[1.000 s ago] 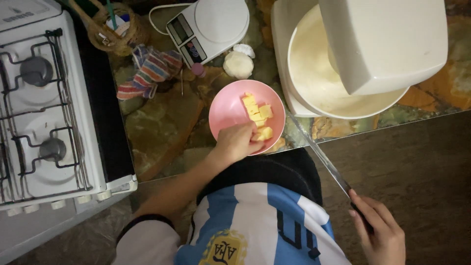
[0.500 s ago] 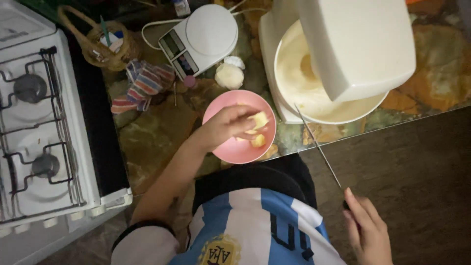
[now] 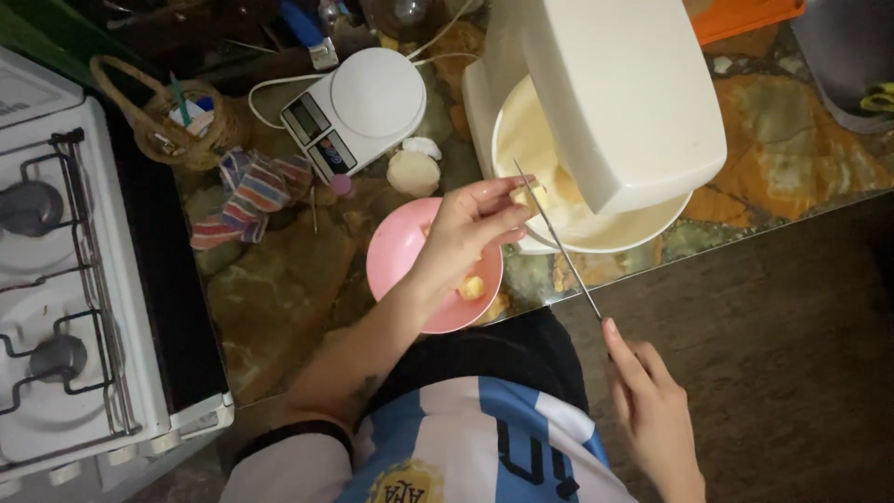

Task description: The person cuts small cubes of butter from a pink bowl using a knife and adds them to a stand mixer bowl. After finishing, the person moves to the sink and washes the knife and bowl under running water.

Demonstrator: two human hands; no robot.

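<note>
left hand [image 3: 470, 228]: fingers pinched on pale yellow butter piece [image 3: 518, 195] beside mixer bowl [image 3: 596, 228] | right hand [image 3: 652, 410]: fingers wrapped on knife [image 3: 559, 244], blade over bowl rim

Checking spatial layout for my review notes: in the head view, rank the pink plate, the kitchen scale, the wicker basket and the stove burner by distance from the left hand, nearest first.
1. Pink plate: directly under the left hand.
2. Kitchen scale: up and left, at the counter's back.
3. Wicker basket: farther left, near the stove.
4. Stove burner: far left, on the white stove.
</note>
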